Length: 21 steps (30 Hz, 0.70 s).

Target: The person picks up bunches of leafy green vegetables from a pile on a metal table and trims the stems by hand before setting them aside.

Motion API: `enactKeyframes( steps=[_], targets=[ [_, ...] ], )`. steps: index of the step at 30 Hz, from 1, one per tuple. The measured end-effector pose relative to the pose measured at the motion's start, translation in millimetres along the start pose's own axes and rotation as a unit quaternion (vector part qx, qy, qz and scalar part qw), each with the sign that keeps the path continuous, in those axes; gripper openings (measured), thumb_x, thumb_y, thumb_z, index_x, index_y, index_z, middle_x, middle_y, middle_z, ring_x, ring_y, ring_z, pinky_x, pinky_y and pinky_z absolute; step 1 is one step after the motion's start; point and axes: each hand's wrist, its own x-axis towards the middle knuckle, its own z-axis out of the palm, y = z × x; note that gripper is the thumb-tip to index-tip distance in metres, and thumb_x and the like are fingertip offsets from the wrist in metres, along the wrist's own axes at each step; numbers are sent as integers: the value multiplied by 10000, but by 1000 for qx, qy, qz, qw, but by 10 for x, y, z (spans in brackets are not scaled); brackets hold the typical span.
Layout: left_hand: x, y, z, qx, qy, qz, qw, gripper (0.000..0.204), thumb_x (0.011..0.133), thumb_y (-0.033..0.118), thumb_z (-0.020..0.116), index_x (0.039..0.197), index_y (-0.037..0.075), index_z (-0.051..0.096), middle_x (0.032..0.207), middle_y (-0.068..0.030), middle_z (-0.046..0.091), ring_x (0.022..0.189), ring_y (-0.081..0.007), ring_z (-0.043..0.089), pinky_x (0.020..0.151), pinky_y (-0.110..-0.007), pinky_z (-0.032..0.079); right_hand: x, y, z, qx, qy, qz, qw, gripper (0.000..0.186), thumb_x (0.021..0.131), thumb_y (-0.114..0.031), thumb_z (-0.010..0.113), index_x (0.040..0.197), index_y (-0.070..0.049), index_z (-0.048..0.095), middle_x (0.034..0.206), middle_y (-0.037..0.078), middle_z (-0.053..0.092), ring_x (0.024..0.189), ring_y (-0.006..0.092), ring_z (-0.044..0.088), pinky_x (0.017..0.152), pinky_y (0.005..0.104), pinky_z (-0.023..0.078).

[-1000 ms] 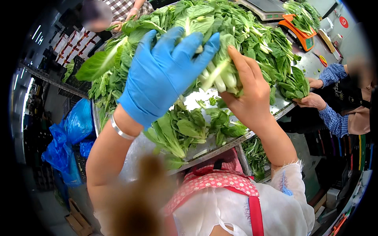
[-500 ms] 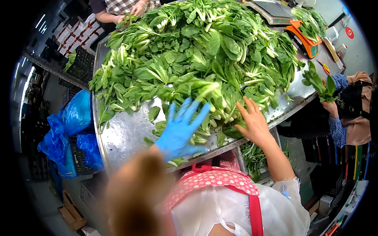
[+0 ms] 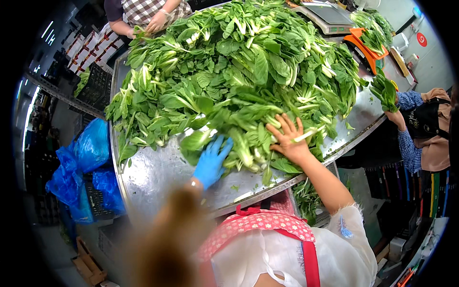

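Observation:
A large heap of leafy bok choy-like greens (image 3: 239, 71) with pale stems covers most of the metal table (image 3: 150, 174). My left hand (image 3: 211, 162), in a blue glove, lies against the near left edge of the heap, its fingers apart and touching leaves. Bare and spread, my right hand (image 3: 290, 143) rests on the greens at the heap's near edge; one pale stem shows beside its fingers. Between my hands several loose bunches (image 3: 244, 146) look blurred by motion. Neither hand grips a bunch. A blurred brown shape hides part of my left forearm.
Across the table a person in a checked apron (image 3: 155, 12) handles greens; at the right another person holds a bunch (image 3: 384, 91). A scale (image 3: 330, 16) and an orange scale (image 3: 366, 50) stand at the back right. Blue plastic bags (image 3: 88, 155) are left; a crate (image 3: 308, 198) sits under the edge.
Both my hands have shifted, the left lower and the right farther up and left onto the greens. Bunches between them have moved. The right-hand person's bunch has shifted slightly.

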Motion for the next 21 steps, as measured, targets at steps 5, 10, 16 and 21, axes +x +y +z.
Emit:
enactKeyframes(
  steps=[5, 10, 16, 21],
  targets=[
    [441, -156, 189, -1, 51, 71, 996, 874, 637, 114, 724, 1396, 184, 296, 1424, -184, 249, 1292, -405, 270, 1056, -456, 267, 120, 58, -83, 24, 23, -10, 999, 733, 736, -483, 647, 1374, -277, 353, 1436, 114, 290, 1345, 307, 228, 1074, 541, 122],
    [24, 96, -344, 9, -59, 18, 998, 818, 730, 235, 714, 1416, 200, 269, 1427, -191, 263, 1271, -411, 305, 1039, -455, 295, -132, 11, -258, 83, 24, -9, 996, 694, 759, -381, 676, 1367, -235, 373, 1434, 156, 269, 1334, 348, 227, 1087, 486, 155],
    [-218, 68, -1051, 106, 31, -45, 993, 849, 708, 276, 713, 1420, 193, 259, 1366, -206, 354, 1245, -376, 375, 1029, -458, 313, -405, -55, -371, 168, 69, 48, 982, 586, 777, -266, 681, 1290, -112, 443, 1330, 168, 388, 1220, 362, 365, 1014, 450, 298],
    [405, -98, -823, 370, 117, 6, 921, 729, 709, 133, 646, 1368, 146, 336, 1191, -175, 480, 1098, -336, 486, 928, -536, 350, -550, -308, -450, 147, 51, 27, 987, 439, 785, -223, 668, 1161, -46, 528, 1248, 136, 483, 1106, 305, 465, 935, 408, 339]
  ],
)
